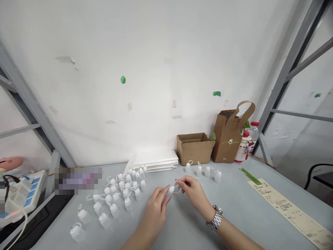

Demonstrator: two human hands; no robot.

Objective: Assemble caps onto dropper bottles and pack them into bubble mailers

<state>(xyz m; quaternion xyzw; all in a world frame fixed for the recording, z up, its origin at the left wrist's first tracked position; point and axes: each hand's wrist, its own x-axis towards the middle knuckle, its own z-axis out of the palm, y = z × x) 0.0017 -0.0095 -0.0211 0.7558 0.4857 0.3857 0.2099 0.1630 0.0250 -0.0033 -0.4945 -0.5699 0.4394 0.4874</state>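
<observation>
Between my hands, above the middle of the grey table, is a small white squeeze bottle (171,189) with a looped cap strap. My left hand (158,203) is closed around its body, hiding much of it. The fingers of my right hand (190,189) pinch the thin strap (178,191) beside the cap. A silver watch sits on my right wrist. To the left stand several similar white bottles (113,210) in loose rows, many with strap loops sticking up. A few more bottles (207,171) stand apart at the back right.
Against the wall are a stack of white envelopes (153,160), an open cardboard box (195,149) and a brown paper bag (227,144). A printed paper strip (286,208) lies along the right. At the left edge is a power strip (28,194) with cables.
</observation>
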